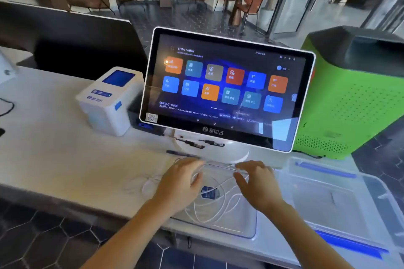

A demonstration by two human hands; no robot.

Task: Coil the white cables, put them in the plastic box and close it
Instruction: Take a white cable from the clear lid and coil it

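screen [220,85] reads "sota coffee".

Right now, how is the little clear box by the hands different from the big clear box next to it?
The small box holds white cables and a blue packet; the big box shows nothing inside that I can make out. Both hands, left hand and right hand, rest on the small box; neither touches the big one. The big box has blue strips along its edges. Both are see-through plastic on the same white counter.

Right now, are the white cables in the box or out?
Mostly in: cable loops lie inside the clear box. One blurred bundle seems to remain on the counter, left of it.
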